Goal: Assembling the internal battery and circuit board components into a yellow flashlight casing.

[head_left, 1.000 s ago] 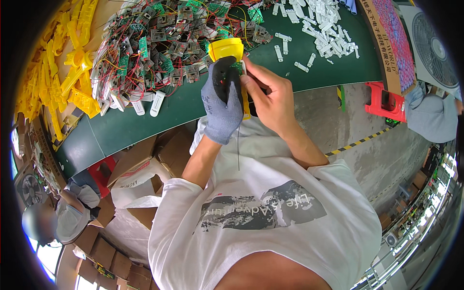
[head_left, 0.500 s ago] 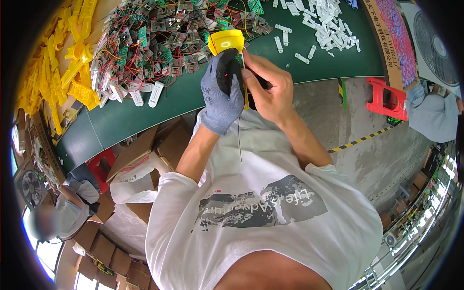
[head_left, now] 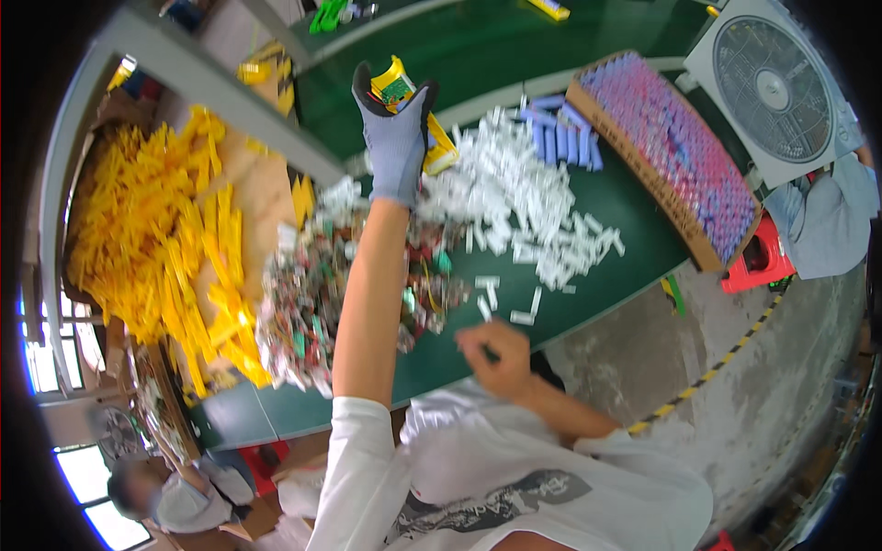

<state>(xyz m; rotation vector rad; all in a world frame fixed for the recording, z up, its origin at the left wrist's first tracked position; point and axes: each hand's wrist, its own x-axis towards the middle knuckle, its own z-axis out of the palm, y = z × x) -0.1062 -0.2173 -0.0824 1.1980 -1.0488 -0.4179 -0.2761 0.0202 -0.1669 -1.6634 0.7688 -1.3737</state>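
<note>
My left hand, in a grey-blue glove with black fingers, reaches far out over the table. It is closed round a yellow plastic housing with a green circuit board inside. A yellow length shows to the right of the glove; the hand hides how it joins. My bare right hand is near the table's front edge, blurred, its fingers curled. I cannot make out anything in it. Close to its fingertips lie a few small white plastic pieces. Under my left forearm is a heap of circuit boards and wires.
Yellow plastic parts are piled at left, behind a grey post. White pieces are heaped mid-table, beside blue cylinders. At right stand a carton of pink and purple cells and a fan. A green belt runs beyond.
My hands have come apart. The left has carried the yellow housing forward and away from me, while the right has dropped back toward the table's front edge. The view has shifted forward.
</note>
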